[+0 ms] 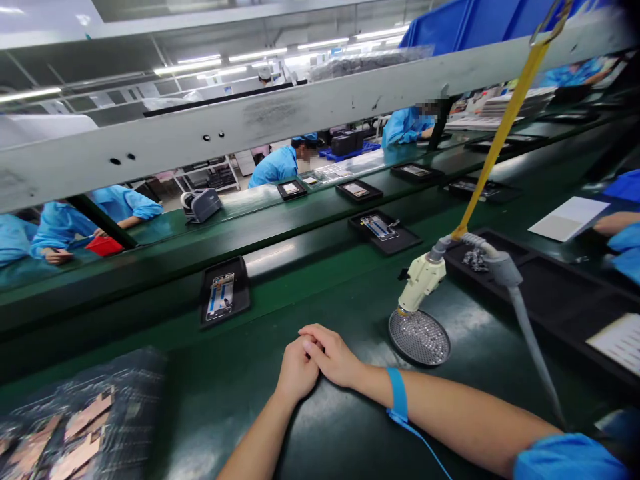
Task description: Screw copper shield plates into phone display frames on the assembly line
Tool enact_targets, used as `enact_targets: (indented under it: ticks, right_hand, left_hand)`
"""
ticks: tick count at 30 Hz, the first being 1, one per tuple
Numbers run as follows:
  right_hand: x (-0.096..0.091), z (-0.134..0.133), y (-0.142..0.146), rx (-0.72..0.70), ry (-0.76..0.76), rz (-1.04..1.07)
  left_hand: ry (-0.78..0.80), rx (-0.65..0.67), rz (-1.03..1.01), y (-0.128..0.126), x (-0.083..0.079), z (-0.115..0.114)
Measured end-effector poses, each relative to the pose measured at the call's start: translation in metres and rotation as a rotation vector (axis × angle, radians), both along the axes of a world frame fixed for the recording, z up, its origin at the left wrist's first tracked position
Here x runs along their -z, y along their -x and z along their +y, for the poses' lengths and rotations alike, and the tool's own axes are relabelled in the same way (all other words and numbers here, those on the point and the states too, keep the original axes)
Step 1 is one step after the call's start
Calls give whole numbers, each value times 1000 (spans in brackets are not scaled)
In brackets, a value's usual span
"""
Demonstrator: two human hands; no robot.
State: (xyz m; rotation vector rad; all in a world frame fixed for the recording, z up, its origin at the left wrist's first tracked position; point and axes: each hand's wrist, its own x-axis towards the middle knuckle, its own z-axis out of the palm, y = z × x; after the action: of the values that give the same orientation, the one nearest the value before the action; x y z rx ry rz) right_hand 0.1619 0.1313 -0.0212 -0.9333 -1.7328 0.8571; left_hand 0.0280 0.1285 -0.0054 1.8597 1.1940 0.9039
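My left hand (295, 372) and my right hand (334, 355) rest together on the green bench mat (240, 387). The left is curled into a fist, and the right lies over it with its fingers folded round. Nothing shows in either hand. A blue wrist strap (399, 393) with a cord circles my right wrist. Just right of the hands, a round mesh dish of small screws (419, 338) lies on the mat. A cream electric screwdriver (423, 283) hangs over the dish from a yellow strap (500, 133), tip down.
A black tray holding a phone frame (225, 293) lies on the conveyor ahead, with another such tray (383, 230) further right. A long black tray (540, 287) stands at right, bagged parts (75, 420) at lower left. A grey beam (280, 117) crosses overhead. People in blue coats (275, 167) work opposite.
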Motion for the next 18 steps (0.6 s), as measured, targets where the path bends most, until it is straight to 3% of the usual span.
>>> enact_targets:
  ticks: [18]
  right_hand:
    - [0,1,1,-3,-2,5]
  left_hand:
    - [-9,6,1,1,-3,0]
